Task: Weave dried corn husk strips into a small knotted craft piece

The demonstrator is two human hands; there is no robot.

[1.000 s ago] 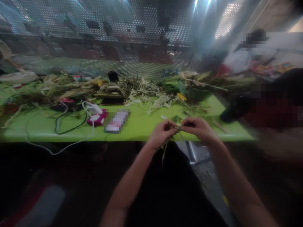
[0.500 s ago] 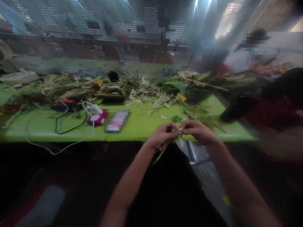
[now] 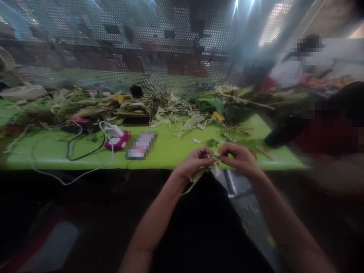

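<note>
Pale strips: held at the front edge of the desk; from where I stand they look thin, so an uneven tug could tear them or slip them loose.
Dangling ends: below the desk's edge, where they could snag on the dark clothing if the hands drop.
Left hand: fingers pinched narrow around the pale strips.
Right hand: thumb and fingertips nearly meeting on them; how firmly, I can't tell.
</note>
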